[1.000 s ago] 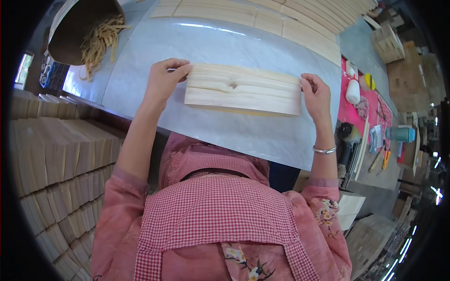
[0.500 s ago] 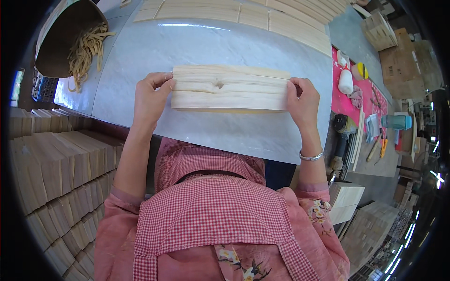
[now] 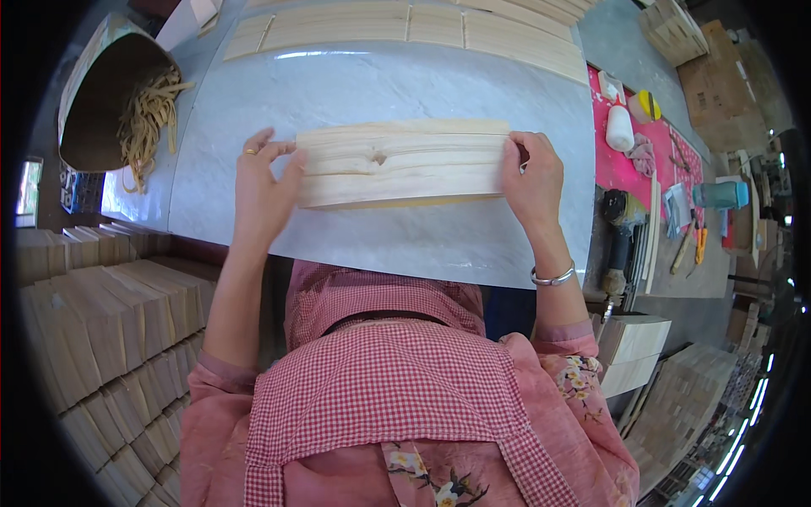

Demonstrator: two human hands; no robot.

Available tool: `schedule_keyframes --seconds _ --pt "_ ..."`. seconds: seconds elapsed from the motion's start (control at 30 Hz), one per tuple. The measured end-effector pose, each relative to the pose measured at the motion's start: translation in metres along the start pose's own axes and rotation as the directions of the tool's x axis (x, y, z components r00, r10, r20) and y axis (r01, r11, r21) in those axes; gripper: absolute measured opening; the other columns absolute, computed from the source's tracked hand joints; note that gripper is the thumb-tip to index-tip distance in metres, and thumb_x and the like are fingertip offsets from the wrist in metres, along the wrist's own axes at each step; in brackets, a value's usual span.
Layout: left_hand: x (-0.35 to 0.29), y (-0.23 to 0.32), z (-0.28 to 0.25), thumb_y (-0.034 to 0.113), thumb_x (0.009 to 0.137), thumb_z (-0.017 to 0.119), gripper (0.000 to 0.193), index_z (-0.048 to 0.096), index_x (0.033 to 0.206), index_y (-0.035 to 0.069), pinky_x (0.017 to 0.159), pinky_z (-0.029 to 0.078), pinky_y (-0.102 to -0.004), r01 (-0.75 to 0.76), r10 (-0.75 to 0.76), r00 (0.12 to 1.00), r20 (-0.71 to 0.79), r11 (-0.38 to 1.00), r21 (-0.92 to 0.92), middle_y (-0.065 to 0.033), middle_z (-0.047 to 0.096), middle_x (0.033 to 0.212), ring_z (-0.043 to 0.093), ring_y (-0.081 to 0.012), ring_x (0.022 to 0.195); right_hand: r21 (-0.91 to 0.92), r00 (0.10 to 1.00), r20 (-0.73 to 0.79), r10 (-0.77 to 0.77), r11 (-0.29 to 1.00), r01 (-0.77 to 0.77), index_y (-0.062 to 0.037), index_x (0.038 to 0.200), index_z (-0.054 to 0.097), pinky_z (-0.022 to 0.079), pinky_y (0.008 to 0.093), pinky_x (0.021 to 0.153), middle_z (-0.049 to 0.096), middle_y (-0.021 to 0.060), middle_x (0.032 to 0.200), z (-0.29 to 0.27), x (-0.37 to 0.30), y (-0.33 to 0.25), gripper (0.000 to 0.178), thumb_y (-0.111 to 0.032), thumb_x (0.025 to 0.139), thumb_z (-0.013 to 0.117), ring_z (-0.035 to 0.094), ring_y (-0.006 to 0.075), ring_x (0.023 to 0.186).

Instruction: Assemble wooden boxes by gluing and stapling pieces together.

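pinching the right end of a pale wood board [image 3: 410, 169] with the right hand [image 3: 534, 177], with the thumb in front. with the thumb and fingers of the left hand [image 3: 264, 186] apart, just by the other end; cannot tell if touching. holding the board over the shiny gray table [image 3: 380, 245], between both hands; cannot tell if lifted or resting. can see a brown knot [image 3: 378, 158] in the wood, left of the middle. at the far side, flat wood pieces [image 3: 338, 27]. at the left, a big bin [image 3: 95, 118] with tan strips [image 3: 148, 122] in its mouth. at the right, on a pink sheet [image 3: 604, 165], a white bottle [image 3: 619, 131] with a red tip.
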State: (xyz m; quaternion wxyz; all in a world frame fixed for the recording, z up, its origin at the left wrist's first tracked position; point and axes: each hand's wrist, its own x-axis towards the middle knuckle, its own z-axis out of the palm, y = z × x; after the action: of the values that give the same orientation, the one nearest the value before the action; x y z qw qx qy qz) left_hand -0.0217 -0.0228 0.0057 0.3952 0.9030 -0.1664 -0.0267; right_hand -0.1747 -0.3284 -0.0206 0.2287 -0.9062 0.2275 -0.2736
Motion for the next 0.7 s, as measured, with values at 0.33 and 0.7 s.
schedule_keyframes --seconds 0.33,0.7 --pt "0.004 0.103 0.105 0.056 0.071 0.081 0.104 0.040 0.151 0.004 0.121 0.022 -0.0577 -0.730 0.602 0.660 0.449 0.654 0.197 -0.0165 0.034 0.161 0.031 -0.0339 0.149 0.206 0.993 -0.063 0.097 0.975 -0.082 -0.0029 0.095 0.066 0.047 0.0313 0.063 0.062 0.0062 0.086 0.006 -0.008 0.002 0.006 -0.005 0.090 0.063 0.057 0.0186 0.067" --pt "0.011 0.100 0.122 0.048 0.071 0.082 0.087 0.055 0.140 0.001 0.114 0.031 -0.0495 -0.756 0.663 0.618 0.423 0.648 0.090 -0.0164 0.051 0.146 0.049 -0.0319 0.130 0.316 0.986 -0.096 0.137 0.944 -0.100 -0.0027 0.097 0.066 0.049 0.0316 0.065 0.062 0.0068 0.087 0.011 -0.010 0.005 0.009 -0.004 0.089 0.065 0.058 0.0201 0.071"
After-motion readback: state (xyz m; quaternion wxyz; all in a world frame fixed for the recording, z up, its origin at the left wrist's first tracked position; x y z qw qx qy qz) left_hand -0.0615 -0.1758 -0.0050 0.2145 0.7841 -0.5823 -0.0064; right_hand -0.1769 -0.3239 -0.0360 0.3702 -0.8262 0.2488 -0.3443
